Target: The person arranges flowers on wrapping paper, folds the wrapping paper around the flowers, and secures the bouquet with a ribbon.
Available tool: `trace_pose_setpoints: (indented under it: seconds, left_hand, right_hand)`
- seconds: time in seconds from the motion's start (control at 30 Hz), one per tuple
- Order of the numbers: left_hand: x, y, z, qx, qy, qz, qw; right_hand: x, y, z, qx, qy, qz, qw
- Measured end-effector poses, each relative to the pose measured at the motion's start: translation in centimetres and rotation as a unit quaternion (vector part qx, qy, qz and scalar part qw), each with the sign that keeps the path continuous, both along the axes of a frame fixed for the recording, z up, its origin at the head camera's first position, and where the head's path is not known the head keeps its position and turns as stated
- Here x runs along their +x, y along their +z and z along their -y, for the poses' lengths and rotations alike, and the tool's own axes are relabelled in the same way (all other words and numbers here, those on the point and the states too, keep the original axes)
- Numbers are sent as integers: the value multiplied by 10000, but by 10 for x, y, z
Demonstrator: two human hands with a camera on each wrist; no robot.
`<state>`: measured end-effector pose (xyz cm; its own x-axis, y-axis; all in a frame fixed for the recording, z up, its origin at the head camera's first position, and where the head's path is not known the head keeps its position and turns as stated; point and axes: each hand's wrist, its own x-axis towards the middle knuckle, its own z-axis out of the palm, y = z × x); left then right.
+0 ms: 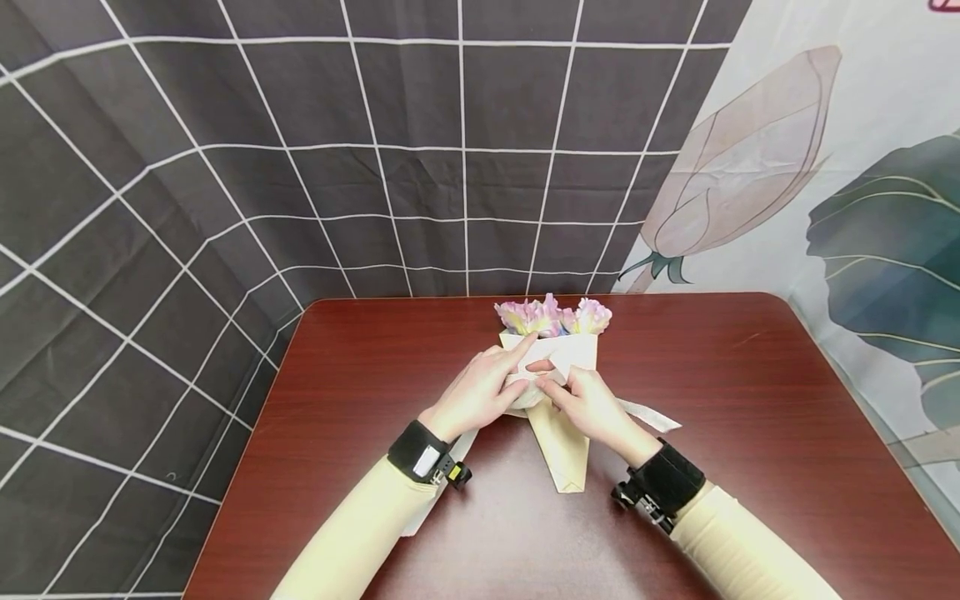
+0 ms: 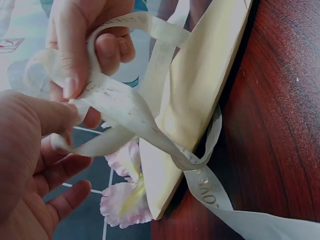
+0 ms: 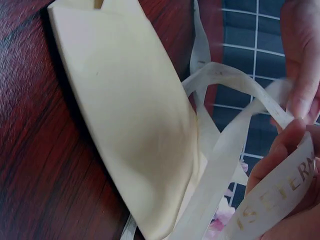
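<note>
Bouquet: I see a cream paper cone [image 1: 562,433], smooth and matte, lying flat near the middle of the bench [image 1: 750,417], its folded narrow tip pointing to 6 o'clock and its wide mouth to 12 o'clock.
Flowers: soft pink-and-yellow petals [image 1: 553,317] with ruffled edges spill from the cone's mouth at 12 o'clock; the left wrist view shows one crinkled bloom just past the paper's edge.
Ribbon: an off-white woven ribbon [image 2: 207,185], flat and faintly ribbed with gold lettering, is cinched around the cone's waist — one tail [image 1: 648,414] trails toward 3 o'clock, another runs toward 7 o'clock under my left forearm.
Left hand: my left hand [image 1: 480,392] sits at 9 o'clock of the cone; its fingers [image 1: 525,348] lie mostly straight with the index pointing up toward the flowers, and the thumb seems to press against the ribbon loop. I cannot tell whether it truly pinches the ribbon.
Right hand: my right hand [image 1: 592,404] sits at 3 o'clock of the cone, touching the left hand; its fingers [image 3: 300,100] are curled and pinch a loop of ribbon above the paper — the lettered band runs across them in the right wrist view.
Bench: dark reddish wood grain, glossy, with rounded corners.
Backdrop: a dark grid-lined cloth [image 1: 225,167] hangs from 9 to 12 o'clock, and a pale cloth printed with a bud and leaves [image 1: 825,167] at 2 o'clock.
</note>
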<state>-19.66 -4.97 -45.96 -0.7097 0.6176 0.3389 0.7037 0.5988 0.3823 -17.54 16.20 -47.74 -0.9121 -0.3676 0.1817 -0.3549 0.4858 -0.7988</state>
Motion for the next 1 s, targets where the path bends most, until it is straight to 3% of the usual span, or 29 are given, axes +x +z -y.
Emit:
trace_pose_setpoints:
  seconds: [0.17,0.27,0.33,0.47,0.6,0.7,0.83,1.0]
  left_hand:
    - [2,5,2,339,97,33,9994]
    - [5,9,4,687,28,112,9976]
    - [8,11,6,918,-102,368,9950]
    - [13,16,9,1213,-446,1589,9788]
    - [16,15,11,989,-585,2668,9569]
    - [15,11,13,444,-523,2595,9633]
    - [16,7,12,-46,-586,2179,9742]
    - [16,4,8,-153,-817,2070,9748]
  right_hand:
    - [-2,-1,-5,216,-107,121,9996]
    - [-3,0,-7,129,-53,489,9987]
    - [-3,1,-7,-23,15,736,9973]
    - [-5,4,-9,-488,235,1133,9921]
    - [-4,16,-11,-676,263,1354,9881]
    - [-3,21,-12,-580,196,1377,9886]
    - [-5,15,-14,-290,34,1216,9922]
    - [-5,13,-15,102,-74,829,9965]
